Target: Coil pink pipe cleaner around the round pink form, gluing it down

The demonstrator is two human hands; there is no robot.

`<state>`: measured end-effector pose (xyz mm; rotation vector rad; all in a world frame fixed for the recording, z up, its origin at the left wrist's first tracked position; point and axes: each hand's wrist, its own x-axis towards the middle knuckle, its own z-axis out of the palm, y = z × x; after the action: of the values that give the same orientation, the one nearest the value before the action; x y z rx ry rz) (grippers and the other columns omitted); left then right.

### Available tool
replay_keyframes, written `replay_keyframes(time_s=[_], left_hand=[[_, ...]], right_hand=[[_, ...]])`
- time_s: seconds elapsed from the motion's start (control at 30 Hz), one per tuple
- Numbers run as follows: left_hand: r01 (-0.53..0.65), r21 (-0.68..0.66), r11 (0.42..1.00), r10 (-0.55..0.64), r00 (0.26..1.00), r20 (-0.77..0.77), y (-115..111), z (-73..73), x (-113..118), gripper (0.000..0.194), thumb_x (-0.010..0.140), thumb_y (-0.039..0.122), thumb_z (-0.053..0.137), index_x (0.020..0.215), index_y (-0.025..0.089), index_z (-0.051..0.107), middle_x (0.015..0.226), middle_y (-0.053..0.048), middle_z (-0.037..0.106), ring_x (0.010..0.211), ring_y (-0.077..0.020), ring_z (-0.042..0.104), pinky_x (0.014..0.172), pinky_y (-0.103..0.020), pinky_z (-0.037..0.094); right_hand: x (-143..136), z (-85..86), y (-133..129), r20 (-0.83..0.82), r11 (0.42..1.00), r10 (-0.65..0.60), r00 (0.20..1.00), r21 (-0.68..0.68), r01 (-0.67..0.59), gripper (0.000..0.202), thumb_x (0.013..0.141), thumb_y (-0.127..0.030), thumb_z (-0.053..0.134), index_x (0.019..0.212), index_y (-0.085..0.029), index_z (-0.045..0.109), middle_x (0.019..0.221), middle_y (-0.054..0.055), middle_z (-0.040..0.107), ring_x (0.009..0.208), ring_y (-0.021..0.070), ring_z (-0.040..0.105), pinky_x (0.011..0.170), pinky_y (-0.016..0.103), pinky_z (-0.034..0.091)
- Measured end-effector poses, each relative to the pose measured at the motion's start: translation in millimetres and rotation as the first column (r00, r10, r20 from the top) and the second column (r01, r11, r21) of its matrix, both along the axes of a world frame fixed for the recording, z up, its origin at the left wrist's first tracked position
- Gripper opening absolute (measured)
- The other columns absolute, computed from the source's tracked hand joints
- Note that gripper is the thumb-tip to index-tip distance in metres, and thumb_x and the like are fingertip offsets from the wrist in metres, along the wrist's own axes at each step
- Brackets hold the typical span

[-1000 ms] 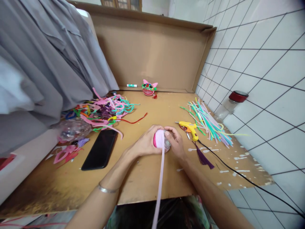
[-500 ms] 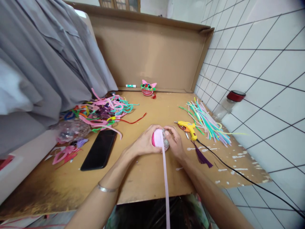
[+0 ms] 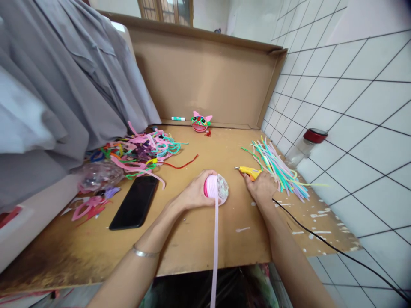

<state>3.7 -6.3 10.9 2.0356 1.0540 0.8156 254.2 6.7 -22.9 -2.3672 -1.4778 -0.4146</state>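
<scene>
My left hand [image 3: 198,191] is wrapped round a small round ball [image 3: 222,189]. Pale pink pipe cleaner is wound over its left part, with a deeper pink band at the edge; the right part shows a greyish, patterned surface. A loose pink strand [image 3: 216,244] hangs from it past the table's front edge. To the right, my right hand [image 3: 263,188] is closed over the handle of a yellow hot glue gun [image 3: 250,172], which lies on the table with its nozzle pointing left. The hand hides most of the handle.
Left lie a black phone [image 3: 134,203] and a tangle of pipe cleaners [image 3: 150,147]. A bundle of straight pipe cleaners [image 3: 279,164] and a red-lidded jar [image 3: 306,145] are at right. A pink-eared animal head [image 3: 201,122] and glue stick [image 3: 178,119] stand behind. The gun's black cord [image 3: 324,236] trails right.
My right hand has left the ball and moved right onto the glue gun, covering its handle and the purple tassel. My left hand still holds the ball, whose right side now shows.
</scene>
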Motion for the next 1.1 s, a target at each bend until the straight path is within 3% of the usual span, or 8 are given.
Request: replay_keyframes(time_s=[0.13,0.23,0.37,0.6,0.8,1.1], left_hand=[[-0.006,-0.009,1.0,0.006,1.0,-0.003,0.5,-0.3,-0.8,0.078,0.054,0.038,0.082,0.121,0.019,0.047,0.116,-0.006,0.059,0.106,-0.0258,0.058,0.1,-0.042,0.047],[-0.028,-0.009,1.0,0.027,1.0,-0.015,-0.1,-0.2,-1.4,0.078,0.054,0.037,0.082,0.122,0.019,0.048,0.117,-0.006,0.06,0.105,-0.025,0.059,0.098,-0.039,0.048],[-0.046,-0.015,0.999,0.046,0.999,-0.01,0.2,-1.1,-2.5,0.08,0.052,0.037,0.083,0.122,0.019,0.049,0.119,-0.007,0.059,0.105,-0.0252,0.059,0.098,-0.038,0.047],[-0.042,-0.074,0.996,0.045,0.999,0.028,1.5,-0.5,-3.1,0.078,0.051,0.035,0.083,0.12,0.02,0.048,0.115,-0.006,0.059,0.1,-0.0239,0.058,0.093,-0.038,0.048],[0.006,-0.223,0.975,0.034,0.984,0.174,4.7,-3.4,-3.3,0.076,0.05,0.031,0.082,0.117,0.019,0.047,0.106,-0.002,0.059,0.089,-0.0176,0.057,0.079,-0.029,0.05],[0.056,-0.323,0.945,0.062,0.937,0.344,14.9,-13.4,-6.2,0.071,0.051,0.031,0.083,0.109,0.02,0.045,0.095,0.001,0.059,0.079,-0.0135,0.056,0.07,-0.023,0.047]], right_hand=[[-1.6,1.2,4.5,-0.091,0.99,-0.08,0.993,-0.127,0.068,0.061,0.084,-0.061,0.051,0.109,-0.007,0.063,0.101,0.023,0.069,0.092,0.0344,0.067,0.072,0.039,0.049],[3.0,0.2,6.3,-0.149,0.989,-0.081,0.985,-0.131,0.061,0.059,0.084,-0.059,0.05,0.109,-0.007,0.065,0.1,0.022,0.07,0.092,0.0335,0.069,0.073,0.038,0.05],[8.5,0.0,6.2,-0.173,0.998,-0.052,0.984,-0.043,0.045,0.051,0.081,-0.052,0.055,0.1,-0.006,0.069,0.097,0.022,0.071,0.089,0.0334,0.068,0.072,0.037,0.048],[3.2,7.2,-0.4,-0.299,0.976,0.055,0.953,0.216,0.012,0.05,0.077,-0.056,0.055,0.098,-0.013,0.068,0.083,0.015,0.071,0.078,0.03,0.065,0.065,0.033,0.042],[-8.0,8.5,-8.2,-0.261,0.877,0.286,0.922,0.459,-0.143,0.051,0.075,-0.058,0.055,0.1,-0.014,0.064,0.088,0.013,0.071,0.08,0.0278,0.064,0.069,0.035,0.046],[-27.0,2.1,-18.3,-0.128,0.7,0.523,0.843,0.629,-0.338,0.035,0.078,-0.047,0.057,0.098,-0.018,0.058,0.09,0.011,0.069,0.081,0.0249,0.065,0.072,0.036,0.051]])
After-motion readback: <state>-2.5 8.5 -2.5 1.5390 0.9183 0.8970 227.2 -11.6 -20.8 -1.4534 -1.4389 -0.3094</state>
